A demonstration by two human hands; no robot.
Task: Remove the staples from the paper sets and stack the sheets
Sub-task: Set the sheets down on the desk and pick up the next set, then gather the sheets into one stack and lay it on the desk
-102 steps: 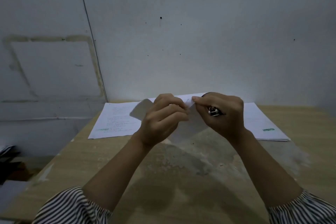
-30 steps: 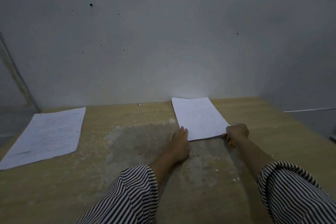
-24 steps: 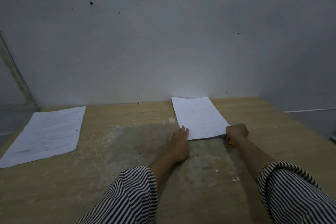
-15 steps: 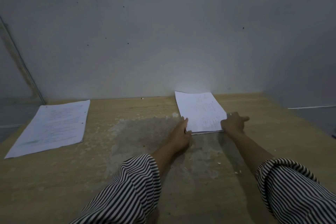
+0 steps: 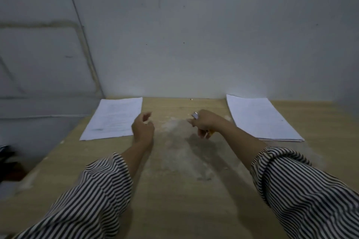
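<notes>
Two piles of white printed paper lie on the wooden table. The left pile (image 5: 114,118) sits at the far left by the table's edge. The right pile (image 5: 260,118) is a thicker stack at the far right. My left hand (image 5: 142,128) hovers just right of the left pile, fingers loosely curled and apart, holding nothing. My right hand (image 5: 204,122) is over the middle of the table, closed around a small staple remover (image 5: 195,115) whose metal tip sticks out above the fingers and whose yellow part shows below.
The wooden table (image 5: 174,190) has a worn grey patch in its middle with small crumbs. A plain grey wall (image 5: 194,44) stands right behind it. The table's left edge drops off to dark objects (image 5: 7,161) on the floor.
Both hands have left the right pile, where they were squaring the sheets, and moved left toward the middle of the table. The view has swung left too.
</notes>
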